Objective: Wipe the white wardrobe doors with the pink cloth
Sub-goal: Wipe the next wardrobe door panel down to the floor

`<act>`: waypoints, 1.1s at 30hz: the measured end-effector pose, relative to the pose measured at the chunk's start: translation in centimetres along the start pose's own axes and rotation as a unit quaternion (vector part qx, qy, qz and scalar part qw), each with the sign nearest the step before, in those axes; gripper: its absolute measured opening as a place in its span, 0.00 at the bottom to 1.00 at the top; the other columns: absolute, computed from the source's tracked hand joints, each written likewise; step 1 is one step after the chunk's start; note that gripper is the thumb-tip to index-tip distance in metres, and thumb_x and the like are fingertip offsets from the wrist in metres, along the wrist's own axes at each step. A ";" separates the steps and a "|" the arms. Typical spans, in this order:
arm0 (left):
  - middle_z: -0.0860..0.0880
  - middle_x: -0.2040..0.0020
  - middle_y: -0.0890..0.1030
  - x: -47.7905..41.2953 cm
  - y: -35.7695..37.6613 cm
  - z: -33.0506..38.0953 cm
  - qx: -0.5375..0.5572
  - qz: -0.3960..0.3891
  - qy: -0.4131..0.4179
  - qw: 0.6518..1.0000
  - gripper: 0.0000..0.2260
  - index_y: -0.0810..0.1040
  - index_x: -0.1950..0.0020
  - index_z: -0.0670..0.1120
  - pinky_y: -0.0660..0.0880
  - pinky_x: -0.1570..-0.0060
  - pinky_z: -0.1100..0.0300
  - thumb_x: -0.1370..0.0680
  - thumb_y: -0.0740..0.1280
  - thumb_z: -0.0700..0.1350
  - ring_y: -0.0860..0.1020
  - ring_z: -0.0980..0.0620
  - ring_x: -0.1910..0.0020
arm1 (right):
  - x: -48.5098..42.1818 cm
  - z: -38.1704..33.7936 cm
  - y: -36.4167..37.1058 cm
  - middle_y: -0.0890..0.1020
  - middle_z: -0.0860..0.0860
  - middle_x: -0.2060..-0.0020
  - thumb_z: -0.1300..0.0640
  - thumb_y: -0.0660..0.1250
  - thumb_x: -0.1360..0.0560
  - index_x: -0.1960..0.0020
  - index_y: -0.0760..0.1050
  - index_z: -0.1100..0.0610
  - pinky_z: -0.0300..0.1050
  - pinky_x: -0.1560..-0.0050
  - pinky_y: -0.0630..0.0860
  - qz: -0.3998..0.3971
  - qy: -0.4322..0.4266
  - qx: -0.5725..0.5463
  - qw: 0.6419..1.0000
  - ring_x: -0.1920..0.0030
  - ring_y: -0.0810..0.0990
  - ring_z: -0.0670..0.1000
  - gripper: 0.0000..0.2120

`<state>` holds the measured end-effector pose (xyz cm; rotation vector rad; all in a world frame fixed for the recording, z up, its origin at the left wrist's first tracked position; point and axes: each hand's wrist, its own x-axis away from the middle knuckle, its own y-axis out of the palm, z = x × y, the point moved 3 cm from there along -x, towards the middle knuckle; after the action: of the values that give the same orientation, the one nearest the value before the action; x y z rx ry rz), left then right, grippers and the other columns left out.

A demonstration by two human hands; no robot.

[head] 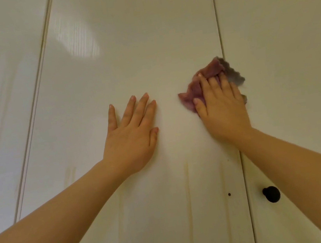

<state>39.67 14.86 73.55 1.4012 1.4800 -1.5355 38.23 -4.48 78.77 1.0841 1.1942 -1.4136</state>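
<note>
Currently: right hand point(222, 111) flat on pink cloth point(209, 72), against white door point(136, 53).
Left hand point(130, 133) rests beside it, fingers spread wide; black knob point(271, 194) below right wrist.

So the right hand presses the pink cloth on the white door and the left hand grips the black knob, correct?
No. The head view shows the left hand lying flat on the door, away from the black knob; the right hand does press the pink cloth.
</note>
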 end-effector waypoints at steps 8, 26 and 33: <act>0.55 0.23 0.37 0.0 -0.2 -0.3 -0.025 -0.021 0.018 0.999 0.35 0.34 0.24 0.55 0.29 0.32 0.44 0.32 0.25 0.59 0.36 0.54 0.24 | 0.0 1.8 -0.3 0.59 0.55 0.26 0.40 0.38 0.27 0.24 0.51 0.54 0.49 0.29 0.47 -0.031 -0.068 0.017 0.997 0.26 0.54 0.57 0.35; 0.52 0.22 0.44 1.9 -0.9 1.4 0.030 0.056 0.031 0.997 0.29 0.37 0.25 0.49 0.26 0.33 0.47 0.25 0.34 0.57 0.40 0.52 0.24 | 8.5 -0.8 0.0 0.72 0.60 0.35 0.58 0.48 0.27 0.30 0.67 0.60 0.51 0.34 0.63 -0.045 -0.050 -0.108 0.992 0.34 0.69 0.61 0.26; 0.43 0.29 0.70 3.6 1.4 2.3 0.015 0.080 0.075 0.994 0.26 0.67 0.28 0.40 0.47 0.31 0.42 0.22 0.50 0.51 0.68 0.45 0.30 | 4.6 -0.4 -1.0 0.73 0.58 0.39 0.64 0.52 0.23 0.31 0.66 0.59 0.46 0.38 0.65 -0.031 0.025 -0.173 0.984 0.39 0.71 0.58 0.21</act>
<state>39.34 13.32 69.33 1.6419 1.3980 -1.3836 36.60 -4.55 74.33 0.8479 1.4584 -1.1735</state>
